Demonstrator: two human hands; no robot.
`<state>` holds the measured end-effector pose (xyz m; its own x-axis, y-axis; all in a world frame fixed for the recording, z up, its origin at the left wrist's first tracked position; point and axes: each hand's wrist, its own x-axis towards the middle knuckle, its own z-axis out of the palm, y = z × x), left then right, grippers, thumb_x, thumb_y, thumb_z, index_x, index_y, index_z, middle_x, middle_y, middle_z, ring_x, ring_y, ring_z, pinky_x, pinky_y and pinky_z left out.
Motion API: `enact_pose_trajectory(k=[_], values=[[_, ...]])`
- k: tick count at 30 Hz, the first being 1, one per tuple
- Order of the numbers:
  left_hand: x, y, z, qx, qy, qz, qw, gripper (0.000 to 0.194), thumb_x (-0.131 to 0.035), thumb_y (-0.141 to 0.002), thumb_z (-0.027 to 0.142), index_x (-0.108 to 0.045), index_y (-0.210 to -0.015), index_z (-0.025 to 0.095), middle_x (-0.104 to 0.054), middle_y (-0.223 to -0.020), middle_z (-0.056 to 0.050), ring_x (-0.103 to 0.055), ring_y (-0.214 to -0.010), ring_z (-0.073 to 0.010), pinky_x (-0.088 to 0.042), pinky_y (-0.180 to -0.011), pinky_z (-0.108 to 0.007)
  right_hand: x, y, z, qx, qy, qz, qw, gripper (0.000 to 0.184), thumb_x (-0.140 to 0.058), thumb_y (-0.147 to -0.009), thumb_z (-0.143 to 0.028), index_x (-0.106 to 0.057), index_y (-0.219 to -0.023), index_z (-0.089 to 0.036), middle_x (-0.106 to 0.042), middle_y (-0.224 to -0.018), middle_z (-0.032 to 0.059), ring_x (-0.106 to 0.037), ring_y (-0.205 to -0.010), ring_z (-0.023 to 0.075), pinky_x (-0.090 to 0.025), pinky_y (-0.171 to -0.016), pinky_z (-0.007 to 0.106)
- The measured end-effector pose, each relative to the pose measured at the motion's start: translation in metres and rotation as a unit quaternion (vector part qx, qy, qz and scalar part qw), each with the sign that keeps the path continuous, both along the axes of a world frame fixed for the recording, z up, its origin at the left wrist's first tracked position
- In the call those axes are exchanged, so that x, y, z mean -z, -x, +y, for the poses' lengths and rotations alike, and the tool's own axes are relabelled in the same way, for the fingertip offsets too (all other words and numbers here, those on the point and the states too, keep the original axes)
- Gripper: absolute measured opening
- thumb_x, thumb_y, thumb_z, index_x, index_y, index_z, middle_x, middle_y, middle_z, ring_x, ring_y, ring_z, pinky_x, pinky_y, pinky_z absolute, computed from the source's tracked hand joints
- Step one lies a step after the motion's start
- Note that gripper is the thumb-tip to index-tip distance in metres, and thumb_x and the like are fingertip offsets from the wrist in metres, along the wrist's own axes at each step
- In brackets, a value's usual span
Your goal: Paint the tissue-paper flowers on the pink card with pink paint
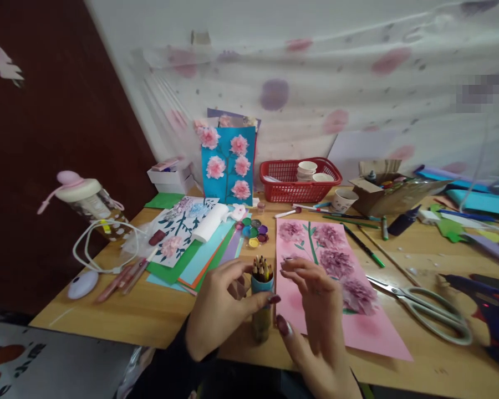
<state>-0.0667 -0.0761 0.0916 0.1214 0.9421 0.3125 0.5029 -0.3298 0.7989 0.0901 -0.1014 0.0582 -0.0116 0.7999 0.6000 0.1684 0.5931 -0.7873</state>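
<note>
Near the front edge of the table stands a small upright tube of coloured pencils (260, 327), its rim blue and several pencil tips poking out of the top. My left hand (220, 305) is closed around its upper part, the thumb lying across the front just below the rim. To the right of the tube, my right hand (318, 313) hovers with thumb and fingers apart, holding nothing. Under and behind that hand lies a pink sheet (291, 282) bearing purple-pink paper flowers and a painted green stem.
Scissors (416, 305) and a glue gun (478, 305) lie at right. Small paint pots (253, 233), a red basket (301, 191) with paper cups and a blue flower card (228, 166) are behind. Coloured papers (203, 257), a bottle (91, 205) and a white cable (77, 238) sit at left.
</note>
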Motion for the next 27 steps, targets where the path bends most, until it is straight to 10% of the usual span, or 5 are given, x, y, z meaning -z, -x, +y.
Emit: enact_pose_trajectory(k=[27], values=[[0.000,-0.013,-0.021,-0.046,-0.243,0.162,0.955,0.021,-0.059,-0.090,0.031,-0.060,-0.105,0.016,-0.065,-0.085,-0.005,-0.062,-0.078,-0.0206,-0.051,-0.068,-0.032,-0.034,-0.001,-0.003,0.157,-0.108,-0.178,0.965,0.014,-0.061,-0.084,-0.012,-0.056,-0.094,-0.021,-0.052,-0.107,0.0071,-0.054,-0.105,0.0189,-0.051,-0.086,0.037]])
